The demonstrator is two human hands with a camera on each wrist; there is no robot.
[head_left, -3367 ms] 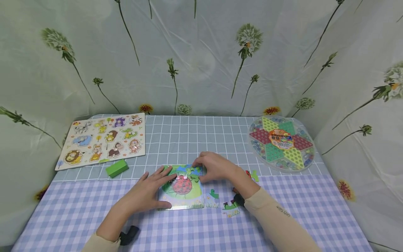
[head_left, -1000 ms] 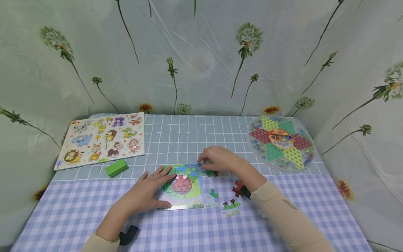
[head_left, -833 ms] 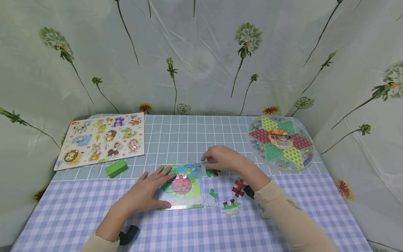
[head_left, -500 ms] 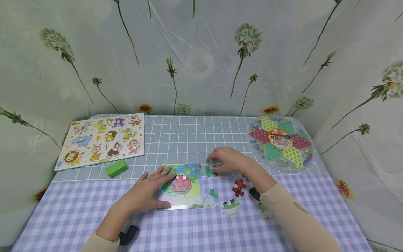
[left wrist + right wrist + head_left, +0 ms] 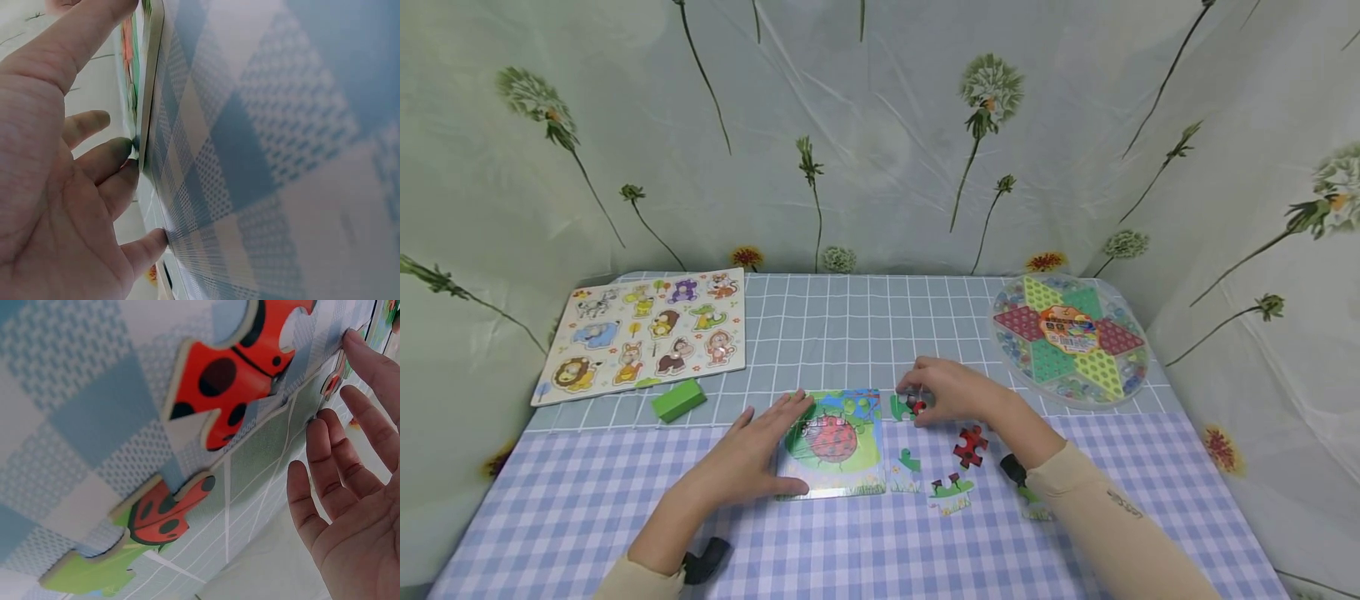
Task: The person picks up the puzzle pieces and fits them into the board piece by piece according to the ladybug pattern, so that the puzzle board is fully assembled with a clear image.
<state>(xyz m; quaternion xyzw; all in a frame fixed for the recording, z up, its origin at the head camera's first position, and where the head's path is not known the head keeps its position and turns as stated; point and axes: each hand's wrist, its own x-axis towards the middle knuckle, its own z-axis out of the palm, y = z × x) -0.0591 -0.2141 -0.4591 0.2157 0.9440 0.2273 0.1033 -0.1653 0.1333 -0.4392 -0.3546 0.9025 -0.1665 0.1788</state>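
Observation:
A square ladybug jigsaw puzzle (image 5: 833, 442) lies on the checked cloth. My left hand (image 5: 748, 457) rests at its left edge, fingers spread, the fingertips on the top left corner and the thumb near the bottom edge. Just right of the puzzle's upper corner, my right hand (image 5: 951, 390) pinches a green, red and black puzzle piece (image 5: 898, 407) between thumb and fingers, the piece still flat on the table. In the right wrist view, the thumb and fingertips meet the table around that piece.
Loose pieces lie to the right: a red one (image 5: 971, 447), a green one with grass (image 5: 951, 495), a small one (image 5: 907, 471) and another (image 5: 1033, 502) by the right wrist. An animal peg board (image 5: 651, 333), a green block (image 5: 679, 401) and a round marble game (image 5: 1071, 342) stand farther back.
My right hand has left the puzzle's top right corner, where a blue piece now sits, and moved right and down onto the green and red piece. My left fingers have drawn back slightly.

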